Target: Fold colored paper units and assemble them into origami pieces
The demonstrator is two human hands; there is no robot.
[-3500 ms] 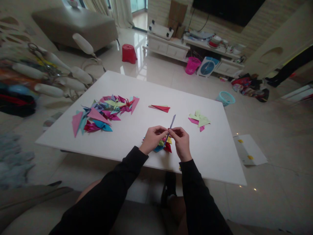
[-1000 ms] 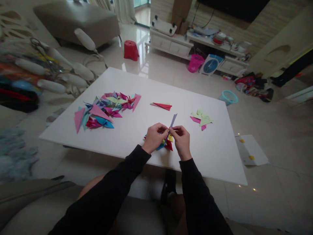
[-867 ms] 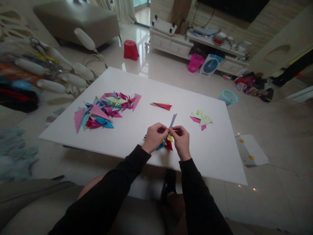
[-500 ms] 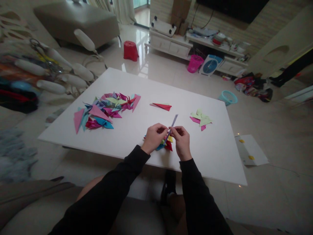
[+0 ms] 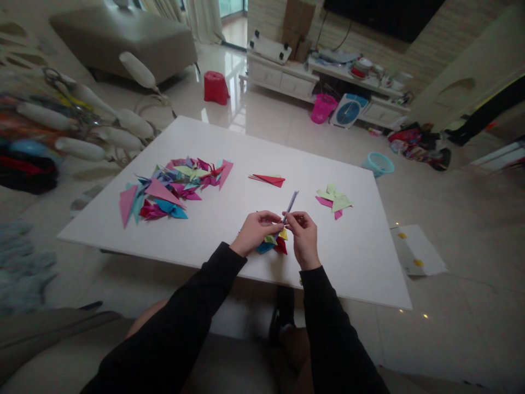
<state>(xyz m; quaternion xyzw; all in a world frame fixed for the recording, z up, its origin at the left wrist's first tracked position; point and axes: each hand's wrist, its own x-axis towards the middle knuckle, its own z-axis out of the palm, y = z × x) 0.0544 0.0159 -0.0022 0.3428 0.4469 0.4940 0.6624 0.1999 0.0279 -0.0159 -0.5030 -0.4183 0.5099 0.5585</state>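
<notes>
The left hand (image 5: pixel 257 231) and right hand (image 5: pixel 304 234) pinch a narrow purple folded paper (image 5: pixel 291 201) between thumbs and fingers, above the near side of the table (image 5: pixel 213 235). The strip slants with its upper end pointing away; its lower part seems hidden by the fingers. Beneath lie small origami pieces (image 5: pixel 281 246). Beyond is a red folded paper (image 5: pixel 274 180), with green folded paper (image 5: pixel 341 202) to the right and a larger origami heap (image 5: pixel 166 189) to the left
</notes>
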